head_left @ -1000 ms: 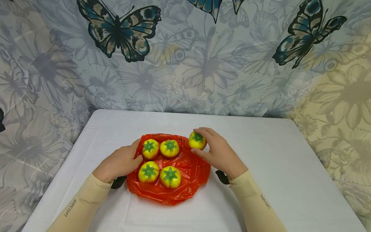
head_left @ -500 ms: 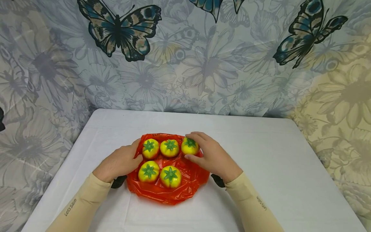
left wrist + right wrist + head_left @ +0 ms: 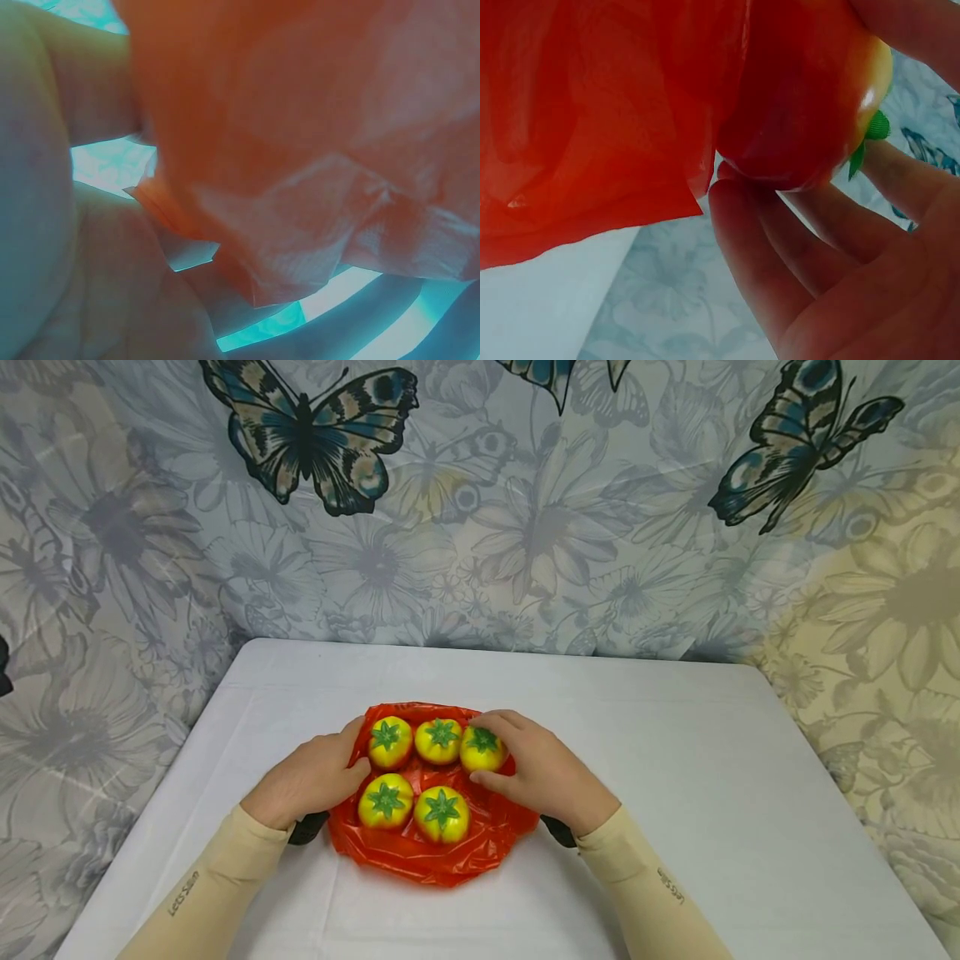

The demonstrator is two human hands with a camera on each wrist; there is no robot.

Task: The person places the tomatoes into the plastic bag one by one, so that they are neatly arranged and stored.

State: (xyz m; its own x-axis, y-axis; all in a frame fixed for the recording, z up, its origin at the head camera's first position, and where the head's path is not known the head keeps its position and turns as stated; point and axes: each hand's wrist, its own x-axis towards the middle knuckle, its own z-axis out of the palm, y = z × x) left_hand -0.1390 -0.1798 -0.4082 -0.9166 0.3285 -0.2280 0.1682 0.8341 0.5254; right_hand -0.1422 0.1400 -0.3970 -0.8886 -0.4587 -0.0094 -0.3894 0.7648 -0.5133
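A red plastic bag (image 3: 510, 818) lies spread on the table with several yellow-and-red toy tomatoes (image 3: 386, 802) on it, each topped by a green star-shaped leaf. My right hand (image 3: 543, 768) holds one toy tomato (image 3: 480, 752) between thumb and fingers at the bag's back right, beside the back-row ones. In the right wrist view this tomato (image 3: 802, 97) shows its red side next to the bag (image 3: 592, 112). At the bag's left edge, my left hand (image 3: 311, 777) grips the plastic. The left wrist view shows the bag (image 3: 300, 150) close up, between the thumb and fingers.
A white-covered table (image 3: 675, 760) extends on both sides of the bag. Behind it stands a wall covering (image 3: 540, 535) printed with flowers and butterflies. Dark wrist-camera parts (image 3: 558, 832) hang below the wrists.
My right hand has moved left with its toy tomato, from the bag's right rim to beside the back-row tomatoes. The left hand stays on the bag's edge.
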